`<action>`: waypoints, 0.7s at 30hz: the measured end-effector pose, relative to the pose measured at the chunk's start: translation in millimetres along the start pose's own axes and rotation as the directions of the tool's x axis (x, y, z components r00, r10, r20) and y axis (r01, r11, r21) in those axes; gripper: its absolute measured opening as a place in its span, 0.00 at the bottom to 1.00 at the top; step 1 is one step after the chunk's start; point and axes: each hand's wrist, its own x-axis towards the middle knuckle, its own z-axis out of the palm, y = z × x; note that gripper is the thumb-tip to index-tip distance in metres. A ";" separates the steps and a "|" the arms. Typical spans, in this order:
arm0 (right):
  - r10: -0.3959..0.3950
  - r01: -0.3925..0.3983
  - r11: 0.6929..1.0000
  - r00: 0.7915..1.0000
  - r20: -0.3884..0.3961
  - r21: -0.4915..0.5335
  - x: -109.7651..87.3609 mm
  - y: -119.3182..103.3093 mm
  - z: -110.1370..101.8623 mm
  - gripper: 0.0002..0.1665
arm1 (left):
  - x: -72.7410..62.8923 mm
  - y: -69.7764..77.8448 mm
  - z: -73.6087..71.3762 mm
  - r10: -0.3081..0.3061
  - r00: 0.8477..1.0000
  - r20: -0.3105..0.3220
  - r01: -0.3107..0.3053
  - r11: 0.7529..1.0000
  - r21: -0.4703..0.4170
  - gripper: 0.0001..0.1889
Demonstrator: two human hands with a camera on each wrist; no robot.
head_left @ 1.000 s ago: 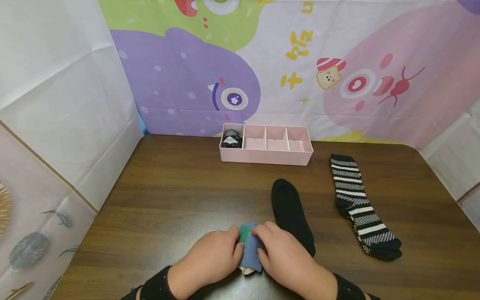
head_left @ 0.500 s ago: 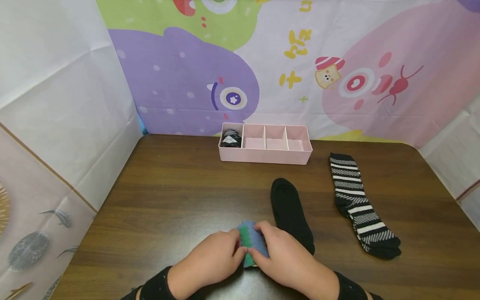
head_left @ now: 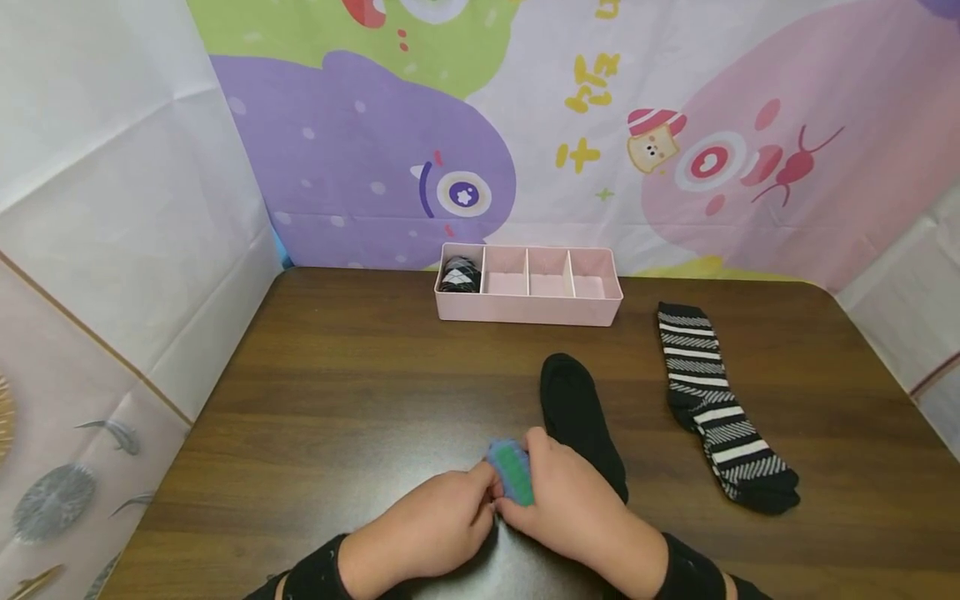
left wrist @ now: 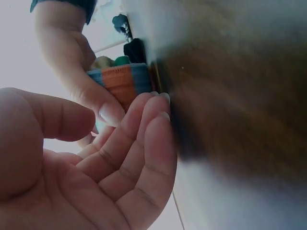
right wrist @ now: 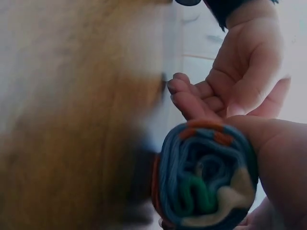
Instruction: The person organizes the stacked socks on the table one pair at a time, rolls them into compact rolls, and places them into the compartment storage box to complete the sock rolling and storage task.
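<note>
A rolled-up sock [head_left: 512, 472], blue with green, is in my right hand [head_left: 570, 496], low over the front middle of the table. Its coiled end, in blue, green and cream with orange bits, faces the right wrist view as a rolled sock [right wrist: 204, 177]. My right thumb and fingers grip the roll from its right side. To the left is my left hand [head_left: 435, 521], fingertips right at the roll. In the left wrist view its fingers [left wrist: 156, 143] are gently bent and the thumb stands apart, while the roll shows an orange band.
Just beyond my right hand lies a flat black sock [head_left: 581, 421]. Farther right is a striped black-and-white sock [head_left: 720, 400]. At the table's back edge stands a pink divided box [head_left: 528, 311], with a rolled argyle sock [head_left: 460, 277] in its leftmost compartment.
The roll has turned and tilted in my hands, its green stripe now facing up. My right hand has wrapped farther round it; my left fingers have slid to its lower left.
</note>
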 end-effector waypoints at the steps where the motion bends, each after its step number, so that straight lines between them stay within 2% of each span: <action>1: 0.014 -0.014 1.000 1.000 0.013 0.014 1.2 0.7 1.1 0.42 | -0.1 -0.1 0.2 0.003 1.000 0.000 -0.003 1.000 0.000 0.02; 5: 0.048 -0.046 0.999 0.994 0.100 -0.023 4.0 1.9 5.6 0.48 | -0.6 -0.7 1.8 0.027 0.999 -0.020 -0.027 0.999 0.025 0.02; 8: 0.051 -0.043 0.997 0.988 0.149 -0.057 4.5 1.4 8.0 0.48 | -0.4 -0.7 2.7 0.036 0.999 -0.034 -0.035 0.998 0.045 0.03; 21: 0.088 -0.080 0.995 0.985 0.147 -0.059 3.5 -5.5 10.0 0.49 | -0.4 -0.9 3.2 0.003 1.000 -0.012 -0.003 1.000 -0.004 0.04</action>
